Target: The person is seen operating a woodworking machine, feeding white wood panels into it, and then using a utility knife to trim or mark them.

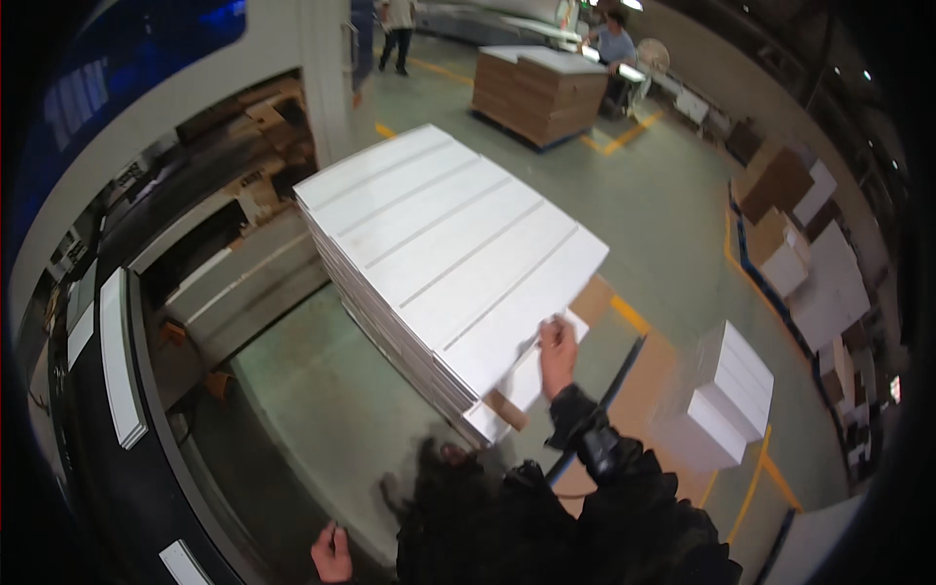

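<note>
A stack of white boards (458, 234) stands in front of me, its top laid out in long strips with narrow gaps. By its near right corner my right hand (558, 359) has its fingers curled closed; whether they grip anything is hidden. Just under that hand, a lower white board (527, 382) and a brown cardboard edge (505, 409) show beside the stack. Low in the view, my left hand (331, 556) hangs away from the stack, fingers bent together. A small dark spot shows at its fingertips, too small to name.
To the left runs a black conveyor belt (161, 487) carrying white strips (119, 361), beside a large machine (283, 58). White boxes (726, 390) stand at right on brown sheeting. Farther off are a cardboard stack (536, 93), a seated person (614, 44) and another standing (397, 29).
</note>
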`<action>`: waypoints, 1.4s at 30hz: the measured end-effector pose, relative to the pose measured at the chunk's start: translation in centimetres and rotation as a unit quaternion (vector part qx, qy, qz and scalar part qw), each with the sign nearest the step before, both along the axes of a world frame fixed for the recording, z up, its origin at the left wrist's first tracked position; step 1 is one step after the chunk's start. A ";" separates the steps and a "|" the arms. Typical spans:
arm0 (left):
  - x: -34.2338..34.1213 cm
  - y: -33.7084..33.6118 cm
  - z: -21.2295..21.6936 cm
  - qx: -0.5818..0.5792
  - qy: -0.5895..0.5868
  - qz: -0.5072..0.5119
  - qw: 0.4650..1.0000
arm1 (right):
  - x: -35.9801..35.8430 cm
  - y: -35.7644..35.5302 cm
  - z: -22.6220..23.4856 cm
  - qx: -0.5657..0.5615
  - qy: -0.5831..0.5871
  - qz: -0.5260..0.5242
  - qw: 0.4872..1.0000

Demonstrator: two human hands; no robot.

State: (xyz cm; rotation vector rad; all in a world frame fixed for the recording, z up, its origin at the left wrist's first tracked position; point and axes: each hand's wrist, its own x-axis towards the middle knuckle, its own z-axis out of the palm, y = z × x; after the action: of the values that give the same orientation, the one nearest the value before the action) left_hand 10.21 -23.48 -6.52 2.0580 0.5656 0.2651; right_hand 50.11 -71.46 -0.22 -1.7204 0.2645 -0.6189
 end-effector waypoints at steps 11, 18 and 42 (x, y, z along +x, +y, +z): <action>34.2 -15.0 -3.9 -0.355 0.158 -0.275 0.880 | 8.8 -8.7 -10.0 0.316 0.338 0.068 0.884; 42.9 -28.7 -6.1 -0.338 0.139 -0.214 0.906 | 9.2 -9.8 -11.9 0.360 0.309 0.123 0.872; 40.8 -32.1 -3.3 -0.397 0.111 -0.013 0.911 | 5.7 -5.7 -7.0 0.399 0.329 0.119 0.848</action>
State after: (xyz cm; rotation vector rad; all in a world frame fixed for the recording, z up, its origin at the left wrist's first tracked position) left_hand 50.98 -55.62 -9.86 1.3004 0.6480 -0.2026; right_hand 55.78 -77.19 -7.18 -1.0527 0.6708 0.2890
